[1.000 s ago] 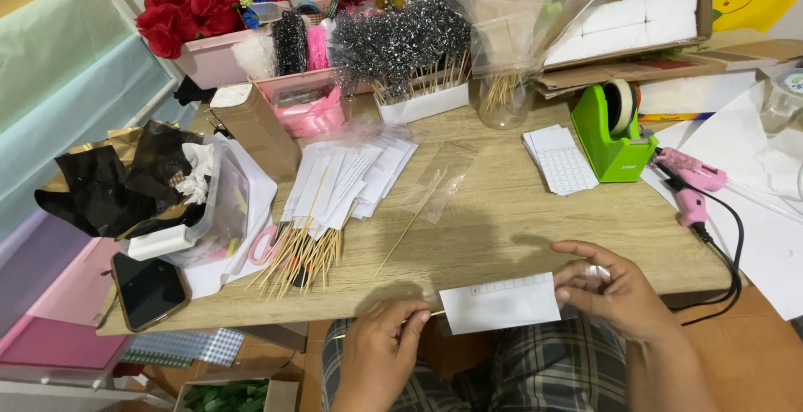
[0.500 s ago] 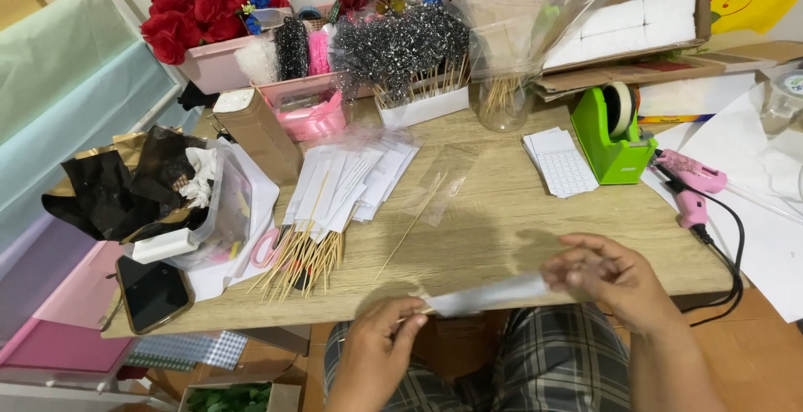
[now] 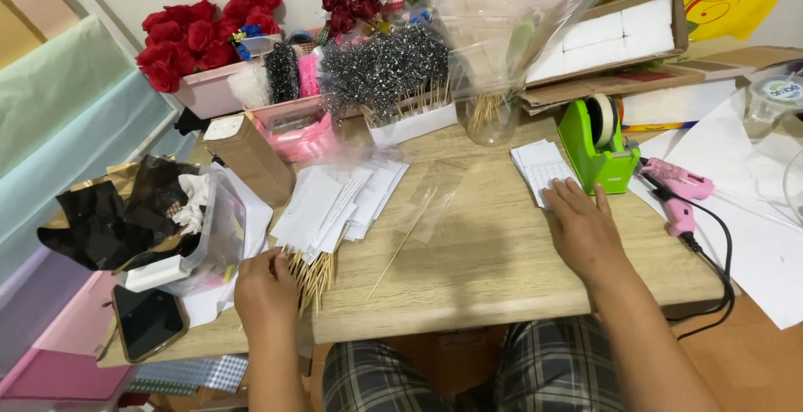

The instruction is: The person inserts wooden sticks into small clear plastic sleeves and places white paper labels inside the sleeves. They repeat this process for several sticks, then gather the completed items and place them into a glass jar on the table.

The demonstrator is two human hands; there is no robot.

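My left hand [image 3: 266, 291] rests knuckles-up at the near left of the wooden table [image 3: 502, 278], against the blunt ends of a bundle of wooden skewers [image 3: 311, 276]. White paper slips [image 3: 335, 203] on those skewers fan away from it. Its fingers are curled under and hidden. My right hand [image 3: 581, 226] lies flat with fingers spread, its fingertips touching a small stack of white cards [image 3: 535, 165] beside a green tape dispenser [image 3: 598, 151]. A single skewer [image 3: 401, 245] lies in a clear sleeve between my hands.
A pink glue gun [image 3: 679, 188] with a black cord lies right of the dispenser. A phone [image 3: 149, 322], a clear tub of black and gold wrap [image 3: 134, 220] and a brown box [image 3: 251, 157] crowd the left. Red roses [image 3: 196, 40], glittery picks [image 3: 385, 65] and a glass vase [image 3: 492, 119] line the back.
Both hands held a white paper slip on a skewer near the table's front edge. Now the left hand is over at the skewer bundle and the right hand has reached forward onto the white cards.
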